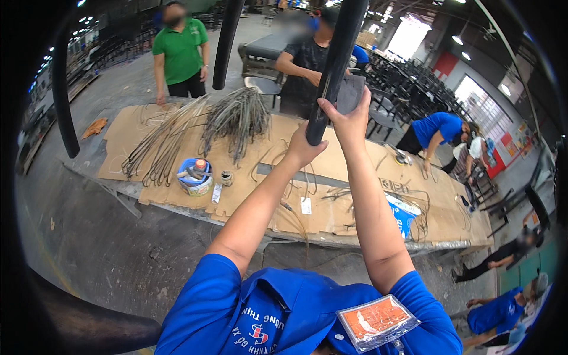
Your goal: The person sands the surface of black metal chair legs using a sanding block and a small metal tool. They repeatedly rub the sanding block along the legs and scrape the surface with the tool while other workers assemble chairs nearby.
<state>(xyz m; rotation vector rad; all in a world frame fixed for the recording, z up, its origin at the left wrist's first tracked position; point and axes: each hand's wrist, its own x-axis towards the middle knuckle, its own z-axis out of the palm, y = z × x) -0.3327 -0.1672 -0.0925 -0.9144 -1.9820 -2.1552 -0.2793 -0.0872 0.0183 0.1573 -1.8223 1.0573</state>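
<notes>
Sanding or wiping step on a black tube, judged from the grip. Both forearms rise from the lower edge, blue sleeves, hands raised in front of the head. Left hand (303,148) closed round the dark tube (332,68), low on its visible length, thumb side up, steadying it. Right hand (350,116) just above and to the right, fingers clamped on a grey abrasive sheet (351,93) pressed flat against the tube's right flank. The tube runs tilted from between the hands up and out past the top edge; its lower end sits inside the left grip. Two more dark bent tubes hang to the left, well apart from the hands; cannot tell whether they belong to the same frame. Next move, by my reading, calls for sliding the sheet along the tube with even pressure while the left hand keeps it from turning, then shifting the grip to reach an untouched face. Behind the hands, lower, a worktop (355,222) covered in brown cardboard: bundles of grey rattan strands (236,118), a blue bucket (195,176) with small tools, a small tin beside it, loose wires. A person in a green shirt (180,50) stands at the far side; another in a dark shirt stands behind the tube; others in blue work to the right.
</notes>
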